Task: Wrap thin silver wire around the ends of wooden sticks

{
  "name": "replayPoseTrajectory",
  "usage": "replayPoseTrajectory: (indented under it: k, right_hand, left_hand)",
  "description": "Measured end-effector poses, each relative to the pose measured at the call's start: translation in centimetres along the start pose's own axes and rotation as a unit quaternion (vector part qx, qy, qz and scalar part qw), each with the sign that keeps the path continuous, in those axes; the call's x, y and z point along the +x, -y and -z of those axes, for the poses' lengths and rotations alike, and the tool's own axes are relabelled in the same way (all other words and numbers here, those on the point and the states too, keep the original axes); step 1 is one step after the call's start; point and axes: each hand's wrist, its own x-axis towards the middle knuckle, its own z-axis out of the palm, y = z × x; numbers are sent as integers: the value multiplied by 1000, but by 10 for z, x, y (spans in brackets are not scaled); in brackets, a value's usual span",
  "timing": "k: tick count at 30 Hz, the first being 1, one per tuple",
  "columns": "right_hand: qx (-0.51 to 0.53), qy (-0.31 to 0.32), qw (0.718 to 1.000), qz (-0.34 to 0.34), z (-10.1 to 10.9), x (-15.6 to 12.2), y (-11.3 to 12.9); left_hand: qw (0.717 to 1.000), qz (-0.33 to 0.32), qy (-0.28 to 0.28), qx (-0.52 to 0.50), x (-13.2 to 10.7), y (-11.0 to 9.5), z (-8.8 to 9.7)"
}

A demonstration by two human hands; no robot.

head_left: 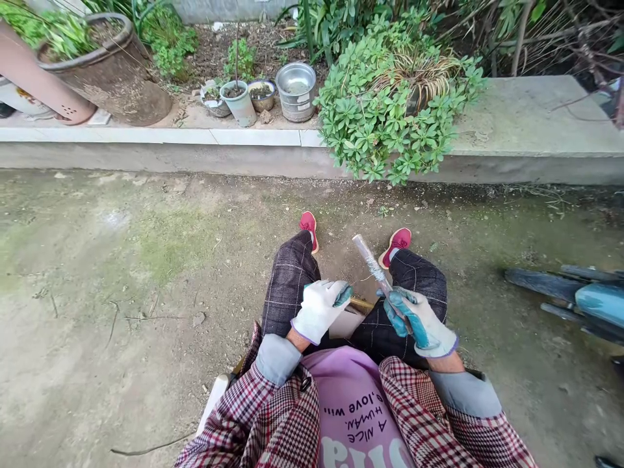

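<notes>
My right hand [419,322], in a white glove with teal coating, is wrapped round the lower part of a short stick [361,246]. The stick tilts up and to the left, above my right thigh. Thin silvery wire [374,268] is wound round its middle in close turns. A fine strand seems to run from the winding toward my left hand [324,305]. That hand, gloved alike, is closed with its fingers curled, a little left of the stick. Its fingertips are partly hidden, and the strand's end cannot be made out.
I am seated, with my red shoes [308,224] on bare ground. Ahead runs a low ledge [253,135] with a metal pot [296,91], small planters, a large planter [117,78] and a bushy plant [385,110]. A blue wheeled vehicle [599,302] stands at right. Twigs [146,450] lie at left.
</notes>
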Motion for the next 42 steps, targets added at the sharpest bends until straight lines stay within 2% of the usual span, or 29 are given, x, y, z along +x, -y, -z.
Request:
replayPoseTrajectory:
  k: [5,9,14,23,32,38,42]
  right_hand:
    - [9,15,1000,-6,2,0,-7]
    - [10,20,1000,-5,5,1,-12]
    - [2,18,1000,1,4,1,-10]
    - [-11,30,999,9,-2,-1,-5]
    - [-2,22,1000,-10,-6,-4,-4]
    - [6,23,1000,-10,-6,-1,-7]
    - [10,25,1000,-8,-4,1,-9]
  left_hand:
    - [998,-1,-14,63,0,3,-2]
    - [996,-42,-10,80,0,3,-3]
    - [990,-87,-20,110,-1,1,-2]
    - [984,-108,-25,137,-2,7,-4]
    - [980,-84,-30,178,-5,3,-5]
    - [991,-28,12,134,-3,1,-10]
    - [992,-1,11,126,-4,2,-10]
